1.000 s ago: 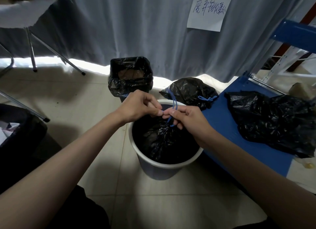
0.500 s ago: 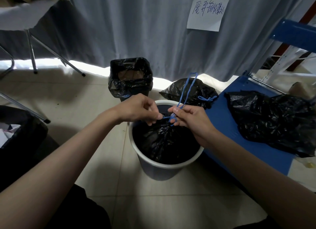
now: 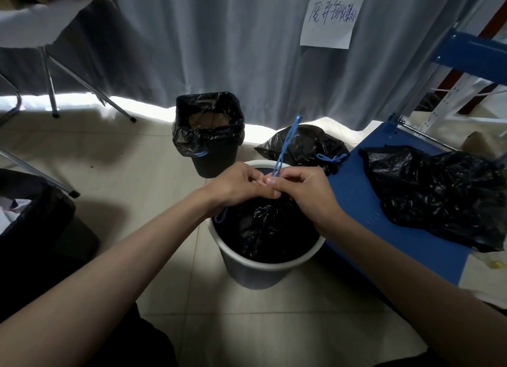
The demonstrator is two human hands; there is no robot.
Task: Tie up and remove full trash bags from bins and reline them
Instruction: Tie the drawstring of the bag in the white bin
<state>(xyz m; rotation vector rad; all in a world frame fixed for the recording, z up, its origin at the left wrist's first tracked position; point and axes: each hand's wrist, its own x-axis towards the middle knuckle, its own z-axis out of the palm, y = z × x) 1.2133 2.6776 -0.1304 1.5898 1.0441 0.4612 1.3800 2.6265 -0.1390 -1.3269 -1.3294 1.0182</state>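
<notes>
A white round bin (image 3: pixel 263 262) stands on the floor in front of me with a gathered black trash bag (image 3: pixel 263 226) inside. Above its neck my left hand (image 3: pixel 236 185) and my right hand (image 3: pixel 301 188) meet, both pinching the bag's blue drawstring (image 3: pixel 286 144). One loop of the string sticks up and away from my fingers. A second blue loop hangs at the bin's left rim under my left wrist. The knot itself is hidden by my fingers.
A black bin with a black liner (image 3: pixel 210 136) stands behind. A tied black bag (image 3: pixel 304 147) lies beside it. A blue board (image 3: pixel 367 207) on the right carries loose black bags (image 3: pixel 441 193). Another lined bin (image 3: pixel 33 210) sits at left, chair legs (image 3: pixel 90 88) behind, a grey curtain beyond.
My hands have closed together over the bag's neck. The blue loop, low by my right fingers a second ago, now stands up and away from them.
</notes>
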